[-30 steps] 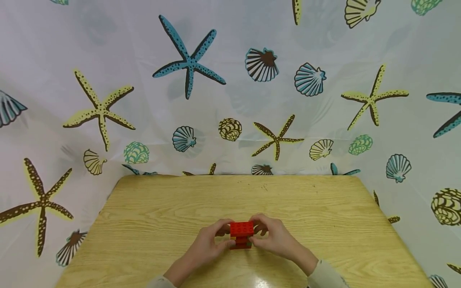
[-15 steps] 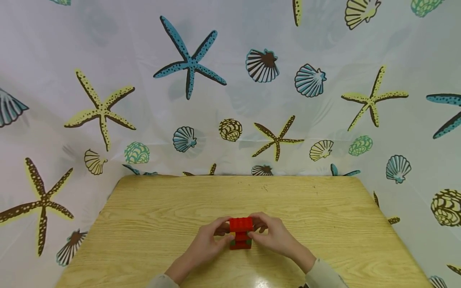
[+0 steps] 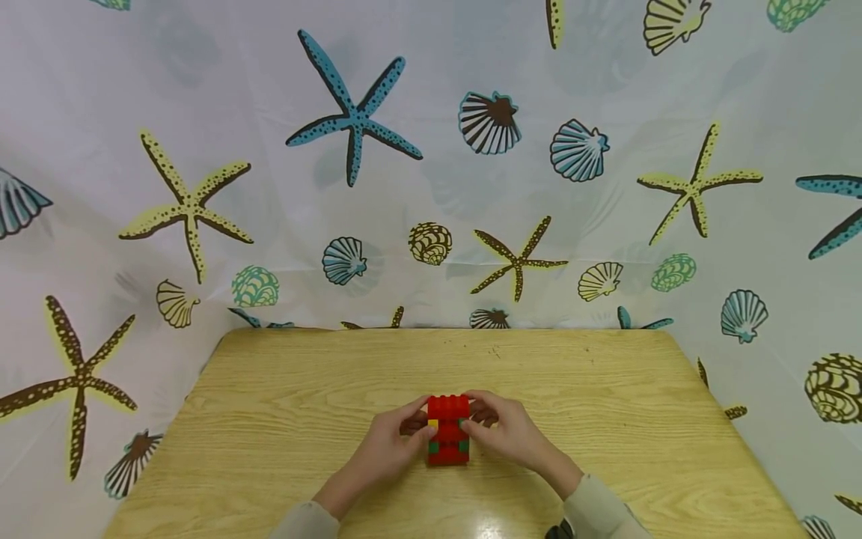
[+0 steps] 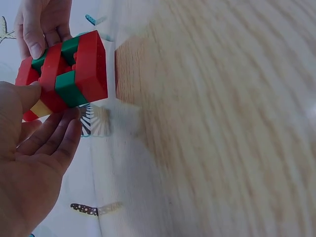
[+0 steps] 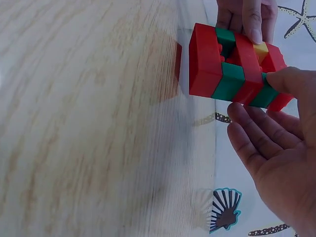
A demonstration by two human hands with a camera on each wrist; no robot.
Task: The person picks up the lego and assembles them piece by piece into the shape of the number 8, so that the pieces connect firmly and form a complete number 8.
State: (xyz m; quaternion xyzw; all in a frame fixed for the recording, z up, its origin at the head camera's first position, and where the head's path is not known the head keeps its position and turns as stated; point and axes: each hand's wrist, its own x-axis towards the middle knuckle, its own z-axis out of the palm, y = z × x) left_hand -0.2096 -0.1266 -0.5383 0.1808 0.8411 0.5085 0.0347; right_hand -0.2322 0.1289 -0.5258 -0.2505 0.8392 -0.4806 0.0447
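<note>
A stack of toy building bricks (image 3: 448,432) stands between my two hands at the middle front of the table. Wide red bricks alternate with small green bricks (image 5: 229,80) set in pairs; a yellow brick (image 4: 41,109) shares the upper small layer with a green one. From the left, my left hand (image 3: 393,443) holds the stack, thumb at the front by the yellow brick and fingers behind. My right hand (image 3: 509,436) mirrors it, its thumb on the upper green brick. In both wrist views the bottom red brick (image 4: 92,66) is close over the wood, its red reflection beside it.
The wooden table (image 3: 303,374) is bounded at the back and sides by a white curtain (image 3: 431,172) printed with starfish and shells. Light-coloured sleeves (image 3: 599,509) cover both forearms, and a dark band (image 3: 560,531) shows at the right cuff.
The hands and the top of the stack have moved up in the head view. More of the stack's front, with the yellow and green bricks, now shows, and less of its studded top.
</note>
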